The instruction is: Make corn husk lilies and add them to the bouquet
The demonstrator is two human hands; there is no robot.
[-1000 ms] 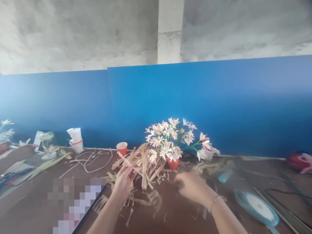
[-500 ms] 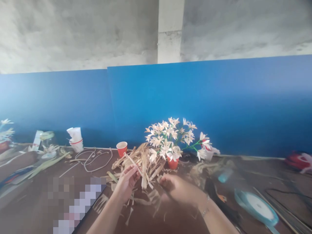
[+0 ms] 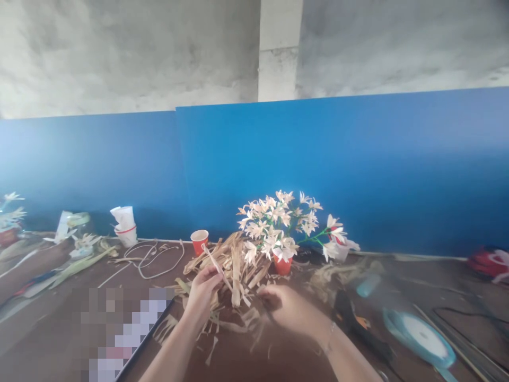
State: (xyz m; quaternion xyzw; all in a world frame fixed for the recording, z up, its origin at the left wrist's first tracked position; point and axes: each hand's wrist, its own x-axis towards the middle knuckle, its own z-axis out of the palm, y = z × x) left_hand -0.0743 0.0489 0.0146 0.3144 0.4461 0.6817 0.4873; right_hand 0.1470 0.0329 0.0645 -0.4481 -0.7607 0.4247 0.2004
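Note:
My left hand [image 3: 204, 292] pinches a narrow pale strip of dried husk [image 3: 215, 262], which slants from upper left down toward the right. Across from it, my right hand [image 3: 286, 309] is closed with curled fingers at the near right side of the husk pile. What it holds, if anything, is hidden and blurred. Between and beyond both hands lies the pile of dry tan husks [image 3: 236, 260], with loose scraps on the brown table [image 3: 234, 361]. Just behind the pile, a red pot [image 3: 282, 266] bears white husk flowers [image 3: 274, 215] on green stems.
An orange paper cup [image 3: 199, 243] stands behind the pile. To the left are stacked white cups [image 3: 125, 228] and a looped white cord [image 3: 153, 262]. A dark object [image 3: 353, 323] and a blue-rimmed ribbon spool [image 3: 421, 337] lie right. A blue panel [image 3: 278, 148] closes off the back.
My left hand has shifted slightly to the left and up, still pinching the husk strip. My right hand stays in nearly the same place. The view has moved a little.

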